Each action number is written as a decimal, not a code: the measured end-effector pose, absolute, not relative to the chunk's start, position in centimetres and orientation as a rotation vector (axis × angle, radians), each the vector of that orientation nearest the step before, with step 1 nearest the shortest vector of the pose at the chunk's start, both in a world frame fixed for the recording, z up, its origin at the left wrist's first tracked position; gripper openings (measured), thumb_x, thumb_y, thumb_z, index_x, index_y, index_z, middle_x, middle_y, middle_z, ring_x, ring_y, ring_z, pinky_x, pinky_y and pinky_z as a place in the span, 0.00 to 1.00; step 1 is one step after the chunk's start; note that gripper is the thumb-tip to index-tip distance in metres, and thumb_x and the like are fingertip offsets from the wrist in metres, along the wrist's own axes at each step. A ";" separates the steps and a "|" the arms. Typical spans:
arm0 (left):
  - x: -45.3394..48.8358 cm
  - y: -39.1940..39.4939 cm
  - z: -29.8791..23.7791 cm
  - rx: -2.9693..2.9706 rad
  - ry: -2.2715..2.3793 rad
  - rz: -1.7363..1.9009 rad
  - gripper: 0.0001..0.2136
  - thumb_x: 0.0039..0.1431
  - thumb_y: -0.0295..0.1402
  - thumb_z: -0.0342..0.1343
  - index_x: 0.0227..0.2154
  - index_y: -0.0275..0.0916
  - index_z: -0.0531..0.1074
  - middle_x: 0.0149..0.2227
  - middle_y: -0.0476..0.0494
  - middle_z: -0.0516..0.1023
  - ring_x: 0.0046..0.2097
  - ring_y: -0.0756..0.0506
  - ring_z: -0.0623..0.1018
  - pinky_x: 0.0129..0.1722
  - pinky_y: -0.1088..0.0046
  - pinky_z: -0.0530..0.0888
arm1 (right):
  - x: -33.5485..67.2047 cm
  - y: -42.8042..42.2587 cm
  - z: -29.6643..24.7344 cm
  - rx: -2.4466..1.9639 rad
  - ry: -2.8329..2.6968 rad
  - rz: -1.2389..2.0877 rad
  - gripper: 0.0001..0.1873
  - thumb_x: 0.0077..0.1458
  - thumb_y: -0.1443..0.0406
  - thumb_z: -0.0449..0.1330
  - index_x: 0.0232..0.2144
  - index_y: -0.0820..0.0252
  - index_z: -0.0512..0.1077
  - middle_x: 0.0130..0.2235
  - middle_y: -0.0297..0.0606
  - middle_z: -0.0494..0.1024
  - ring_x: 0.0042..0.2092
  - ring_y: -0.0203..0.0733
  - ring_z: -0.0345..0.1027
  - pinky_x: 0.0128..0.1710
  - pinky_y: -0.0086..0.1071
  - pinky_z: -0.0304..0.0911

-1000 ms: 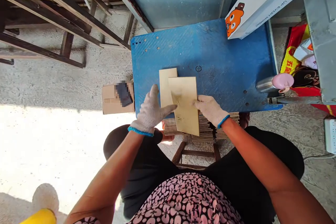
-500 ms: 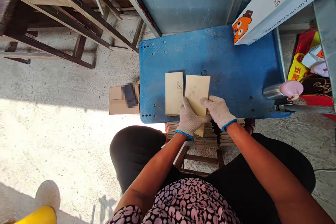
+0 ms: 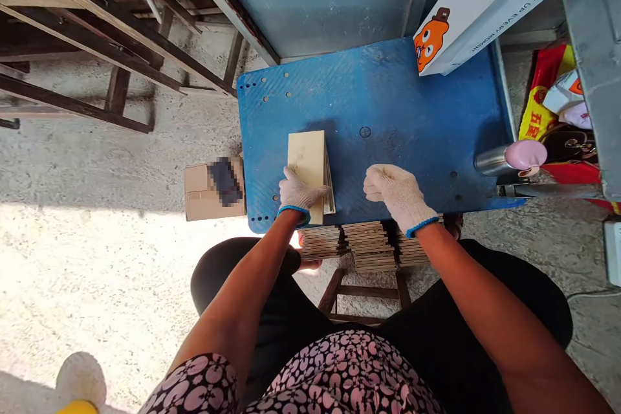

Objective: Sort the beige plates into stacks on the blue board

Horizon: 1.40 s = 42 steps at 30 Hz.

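Note:
A small stack of pale wooden panels (image 3: 308,158) lies on the blue table (image 3: 398,110) near its front left. My left hand (image 3: 299,195), in a white knit glove, grips the near end of that stack, fingers curled over it. My right hand (image 3: 396,191), also gloved, rests on the blue table to the right of the stack, fingers curled under, with nothing visible in it. Below the table's front edge, more thin panels (image 3: 371,244) are piled on a wooden stool (image 3: 361,288).
A white box with an orange cartoon figure (image 3: 478,3) leans at the table's back right. A steel flask with a pink cap (image 3: 509,156) lies at the right edge, bags (image 3: 543,103) beyond it. A cardboard box (image 3: 213,186) sits on the floor at left; dark wooden frames (image 3: 97,19) stand behind.
The panel held in both hands went onto the left panel, forming one stack. My left hand shifted left with it; my right hand let go and now rests on the table.

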<state>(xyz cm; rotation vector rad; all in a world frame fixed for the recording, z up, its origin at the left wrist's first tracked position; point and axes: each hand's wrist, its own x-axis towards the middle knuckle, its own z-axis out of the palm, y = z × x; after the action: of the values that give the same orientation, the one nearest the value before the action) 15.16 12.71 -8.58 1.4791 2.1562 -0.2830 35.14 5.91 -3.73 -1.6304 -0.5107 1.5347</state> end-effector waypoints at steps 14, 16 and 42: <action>15.9 13.7 -12.0 1.412 2.259 -0.357 0.58 0.31 0.49 0.71 0.63 0.33 0.46 0.55 0.24 0.65 0.55 0.29 0.71 0.52 0.55 0.71 | 35.0 5.3 -5.2 -1.721 -0.681 1.582 0.13 0.54 0.54 0.59 0.33 0.59 0.72 0.24 0.31 0.69 0.27 0.33 0.63 0.27 0.28 0.61; 15.9 13.7 -12.5 1.422 2.266 -0.347 0.57 0.31 0.50 0.71 0.63 0.34 0.47 0.55 0.25 0.65 0.55 0.30 0.71 0.52 0.55 0.71 | 35.1 5.1 -5.6 -1.746 -0.729 1.579 0.15 0.54 0.53 0.59 0.34 0.58 0.72 0.25 0.31 0.71 0.28 0.34 0.64 0.29 0.28 0.62; 15.0 10.5 -13.0 1.508 2.217 -0.322 0.57 0.36 0.54 0.66 0.64 0.34 0.44 0.59 0.28 0.60 0.61 0.31 0.63 0.56 0.52 0.66 | 35.1 4.5 -7.0 -1.821 -0.966 1.598 0.17 0.55 0.49 0.56 0.35 0.55 0.73 0.28 0.32 0.72 0.32 0.38 0.65 0.34 0.33 0.64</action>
<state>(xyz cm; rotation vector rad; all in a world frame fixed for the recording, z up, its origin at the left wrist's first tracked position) 14.98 10.54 -12.97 1.5084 2.2170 -0.3222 35.08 4.54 -7.03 -1.8210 -0.9659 1.5980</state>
